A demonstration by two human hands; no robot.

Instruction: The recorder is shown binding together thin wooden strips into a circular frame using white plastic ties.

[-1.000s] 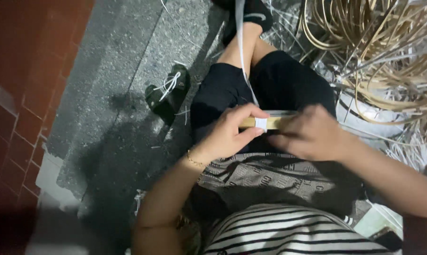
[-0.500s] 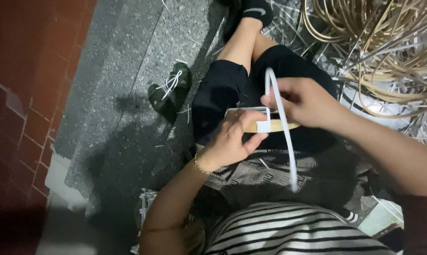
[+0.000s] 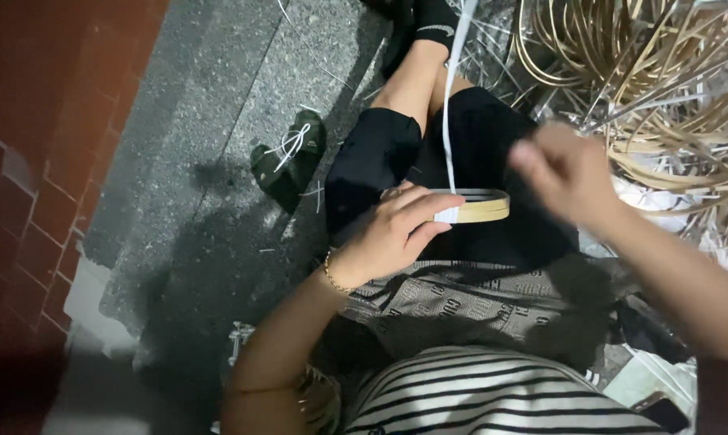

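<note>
Left hand [image 3: 396, 234] grasps a flat, pale wooden hoop [image 3: 481, 205], thin-walled, oval from this angle, held edge-on over the person's lap. A white strip [image 3: 450, 105] is wrapped at the hoop's near end under the fingers and runs straight up from it along the leg. Right hand [image 3: 565, 169], blurred, hangs just right of the hoop; its grip cannot be told. Coiled cane [image 3: 646, 72] lies beyond the hoop.

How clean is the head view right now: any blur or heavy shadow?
Head view: the right hand is smeared by motion blur; the left hand and the pale hoop it holds are sharp; deep shadow covers the stone floor at lower left; no glare.
</note>
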